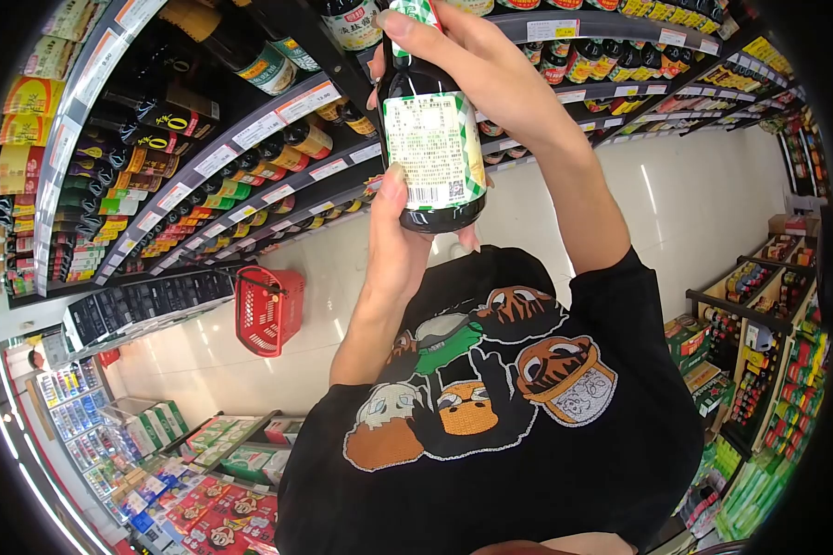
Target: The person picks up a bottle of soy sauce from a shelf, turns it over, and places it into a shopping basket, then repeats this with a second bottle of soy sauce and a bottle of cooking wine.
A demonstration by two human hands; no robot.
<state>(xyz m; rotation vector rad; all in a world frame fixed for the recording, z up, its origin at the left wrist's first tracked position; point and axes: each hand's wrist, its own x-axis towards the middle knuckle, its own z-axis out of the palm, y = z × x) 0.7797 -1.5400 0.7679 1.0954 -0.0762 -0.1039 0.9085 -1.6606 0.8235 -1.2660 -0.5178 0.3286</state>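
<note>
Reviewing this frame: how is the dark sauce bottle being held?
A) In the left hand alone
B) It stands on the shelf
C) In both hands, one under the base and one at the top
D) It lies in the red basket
C: the left hand cups the base of the dark sauce bottle, while the right hand wraps its upper part.

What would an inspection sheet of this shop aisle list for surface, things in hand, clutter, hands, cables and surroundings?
Surface: pale glossy floor; no table seen.
Job's things: dark glass bottle with white and green label, held up, label facing the camera.
Clutter: red plastic shopping basket beside the shelves.
Hands: left hand under the bottle's base, thumb on the label; right hand gripping its top.
Cables: nothing seen.
Surroundings: shelves of dark bottles with price tags; racks of packaged goods.
</note>
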